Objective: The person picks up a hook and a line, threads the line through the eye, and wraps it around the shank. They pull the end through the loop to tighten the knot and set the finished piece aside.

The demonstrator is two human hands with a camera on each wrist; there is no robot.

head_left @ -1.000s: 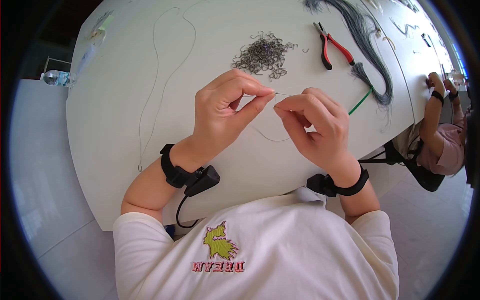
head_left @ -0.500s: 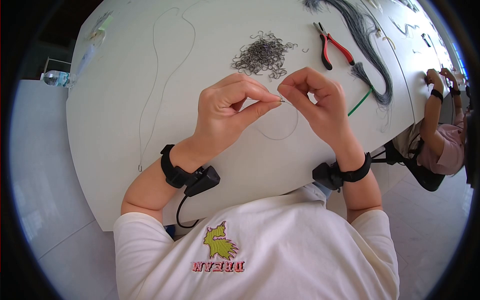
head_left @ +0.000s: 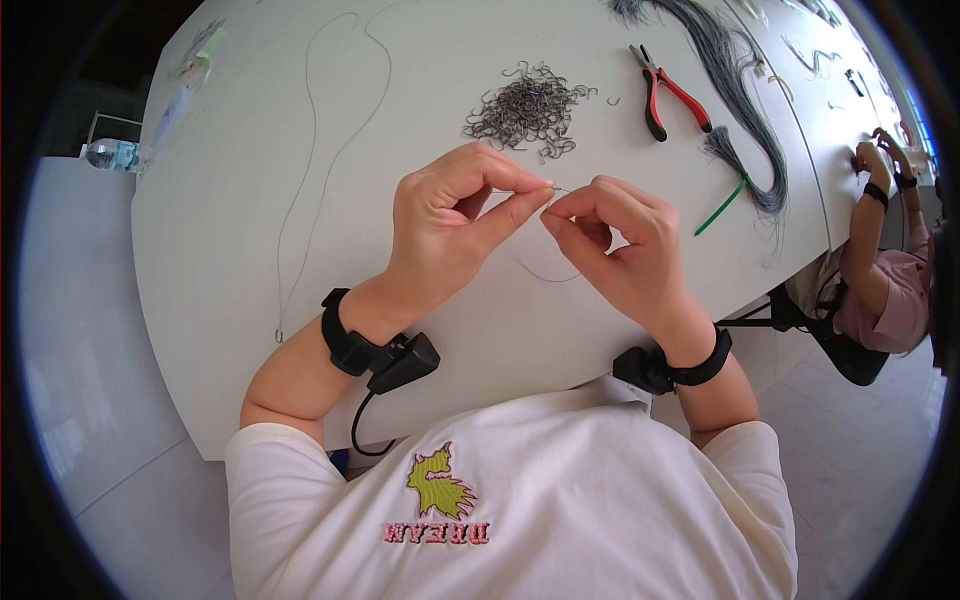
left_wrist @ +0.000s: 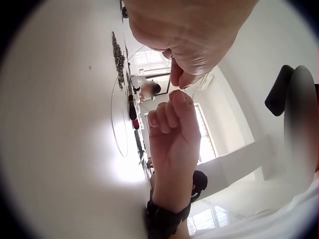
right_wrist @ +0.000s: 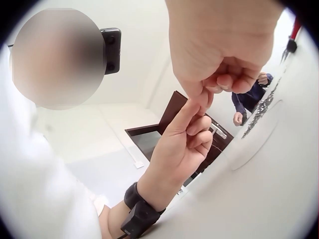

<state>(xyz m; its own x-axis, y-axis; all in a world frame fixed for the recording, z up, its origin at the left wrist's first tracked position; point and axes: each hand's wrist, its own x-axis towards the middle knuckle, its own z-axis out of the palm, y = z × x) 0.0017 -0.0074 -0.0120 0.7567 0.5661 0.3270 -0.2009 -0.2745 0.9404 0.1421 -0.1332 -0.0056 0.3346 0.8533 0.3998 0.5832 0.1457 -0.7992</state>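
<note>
In the head view my left hand (head_left: 445, 210) pinches a small metal fishhook between thumb and forefinger; the fingertips hide most of it. From that pinch a thin grey line (head_left: 548, 280) curves below the hands in a loop. My right hand (head_left: 625, 235) pinches part of this line close beside the left fingertips, thumb against forefinger. Both hands are raised over the table, fingertips nearly meeting, as the left wrist view also shows for the right hand (left_wrist: 174, 124). Beyond them lies a heap of dark hooks (head_left: 528, 108).
Red-handled pliers (head_left: 655, 95) and a bundle of grey line (head_left: 735, 85) with a green tie (head_left: 720, 207) lie at the right. A long line (head_left: 312, 120) with a hook at its near end lies at the left. Another person (head_left: 885, 270) sits at the right.
My right hand went up above the left fingertips, then came back down beside them. The line's loop was fuller half a second ago. My left hand keeps its pinch, shifting only slightly.
</note>
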